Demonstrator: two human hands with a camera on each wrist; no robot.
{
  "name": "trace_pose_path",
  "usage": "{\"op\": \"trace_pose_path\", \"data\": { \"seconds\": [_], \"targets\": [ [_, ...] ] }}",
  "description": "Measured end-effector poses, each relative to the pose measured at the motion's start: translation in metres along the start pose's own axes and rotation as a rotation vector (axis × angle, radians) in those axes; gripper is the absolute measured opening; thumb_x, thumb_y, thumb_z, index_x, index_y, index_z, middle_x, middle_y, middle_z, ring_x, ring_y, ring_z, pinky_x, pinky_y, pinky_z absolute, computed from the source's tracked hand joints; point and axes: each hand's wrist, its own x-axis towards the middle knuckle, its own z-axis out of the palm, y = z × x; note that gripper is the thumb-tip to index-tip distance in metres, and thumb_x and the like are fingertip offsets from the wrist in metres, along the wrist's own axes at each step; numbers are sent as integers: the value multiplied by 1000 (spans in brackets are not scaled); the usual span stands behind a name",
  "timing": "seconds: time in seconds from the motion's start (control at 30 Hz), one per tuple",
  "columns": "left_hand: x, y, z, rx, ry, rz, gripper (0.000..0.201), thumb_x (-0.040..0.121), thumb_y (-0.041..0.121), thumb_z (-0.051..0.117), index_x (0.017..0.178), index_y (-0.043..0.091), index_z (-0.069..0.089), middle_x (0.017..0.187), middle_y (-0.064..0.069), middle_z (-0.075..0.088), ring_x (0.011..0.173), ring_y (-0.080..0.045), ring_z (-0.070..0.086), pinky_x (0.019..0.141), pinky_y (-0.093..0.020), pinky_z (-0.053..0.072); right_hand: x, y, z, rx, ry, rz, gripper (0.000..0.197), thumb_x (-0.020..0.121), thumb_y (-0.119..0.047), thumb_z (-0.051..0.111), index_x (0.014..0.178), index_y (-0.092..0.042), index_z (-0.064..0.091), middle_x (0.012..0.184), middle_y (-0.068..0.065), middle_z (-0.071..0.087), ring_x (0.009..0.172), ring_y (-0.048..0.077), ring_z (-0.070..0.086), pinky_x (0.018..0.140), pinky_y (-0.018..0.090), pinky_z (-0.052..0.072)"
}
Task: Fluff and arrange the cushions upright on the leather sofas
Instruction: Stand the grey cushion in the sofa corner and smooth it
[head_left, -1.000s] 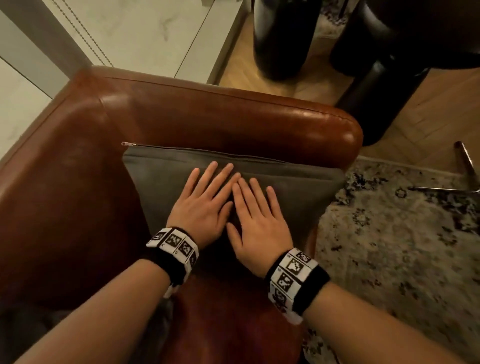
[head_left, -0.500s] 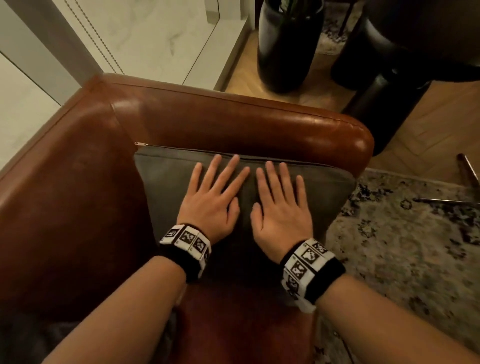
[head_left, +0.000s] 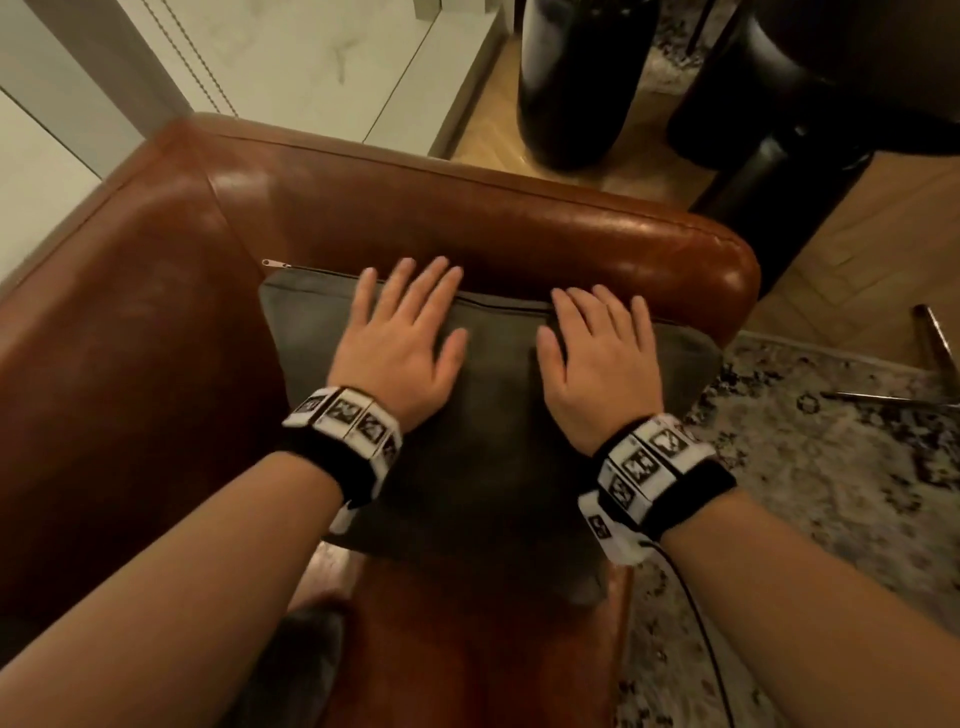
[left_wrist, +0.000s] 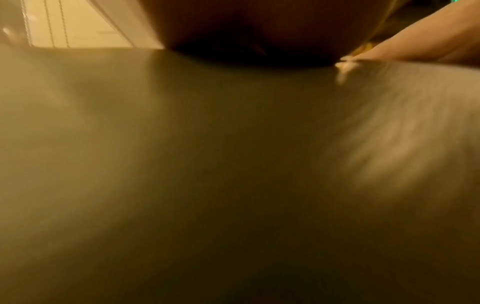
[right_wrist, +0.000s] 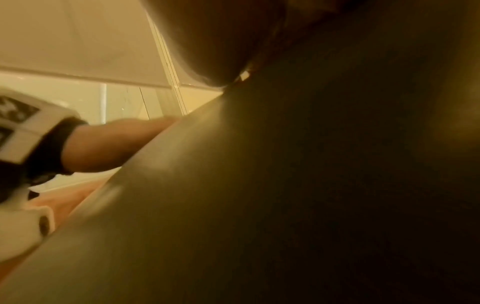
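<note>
glossy brown leather sofa (head_left: 467, 218), matt grey cloth cushion (head_left: 498, 415), wood floor (head_left: 857, 270)

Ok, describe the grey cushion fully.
The grey cushion is a square, soft, matt fabric pad, leaning against the armrest of the brown leather sofa. A zip runs along its top edge, the pull at the left corner. The left hand and right hand rest flat on its upper face, fingers straight.

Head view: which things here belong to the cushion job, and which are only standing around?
Part of the job:
grey cushion, leaning on the armrest
brown leather sofa
left hand and right hand, flat on the cushion

Only standing around:
patterned rug
black vase
metal legs
</note>
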Motion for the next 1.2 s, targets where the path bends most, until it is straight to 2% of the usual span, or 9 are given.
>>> {"op": "trace_pose_path", "data": {
  "seconds": [0.13,0.27,0.47,0.67,0.77,0.83,0.93,1.0,1.2],
  "targets": [
    [28,12,-5,-16,-57,-24,50,98,51,35,136,22,46,137,-2,53,133,-26,43,119,-47,18,23,-7,-4,-43,-54,15,39,97,-50,42,119,-24,61,117,0,60,113,25,49,97,43,33],
    [35,7,-7,-42,-25,-35,31,96,49,43,111,24,51,113,2,56,115,-25,48,107,-45,25,23,-1,-7,28,56,-1,28,95,-44,51,110,-25,65,108,-2,62,107,22,52,91,40,34],
    [5,-23,4,58,-35,111,60,96,56,24,149,31,35,152,1,43,141,-25,39,121,-47,18,-18,-5,9,-124,-136,-304,62,98,-55,26,153,-27,26,161,0,24,150,21,16,121,48,7],
    [-7,-110,-14,148,-71,-251,71,92,69,11,155,38,6,166,-1,8,153,-33,5,123,-52,4,-16,59,-8,-247,-160,-122,63,100,-55,10,156,-25,14,164,-6,12,152,16,2,122,45,-1],
    [-20,-57,-12,68,21,40,64,96,52,23,156,34,12,166,0,13,153,-29,8,123,-52,8,-24,11,-4,-147,-38,-98,61,100,-45,24,154,-18,23,162,2,20,151,21,10,122,46,3],
    [-25,-39,2,113,-54,231,59,98,46,22,155,37,12,165,3,17,153,-28,15,123,-52,11,-51,-27,14,-88,-42,-324,62,96,-42,38,151,-16,32,159,6,29,150,26,18,121,49,8],
    [-13,-41,12,142,-84,133,56,101,47,15,155,42,2,166,8,9,153,-28,9,123,-52,7,-113,-61,67,-243,-302,-837,59,93,-44,44,148,-22,40,158,3,34,148,25,24,121,51,1],
    [-8,-41,13,113,-68,62,55,101,50,11,154,42,0,167,8,4,154,-29,4,123,-53,4,-114,-49,85,-401,-365,-935,60,95,-46,45,150,-24,36,159,-1,30,149,20,20,121,46,-9],
    [-62,-9,17,-9,183,-200,68,98,53,28,157,31,4,166,-3,-5,151,-41,-7,120,-55,-10,-39,3,32,-282,-39,-480,58,101,-50,32,155,-34,19,163,-6,16,152,21,7,122,45,7]
  ]
}}
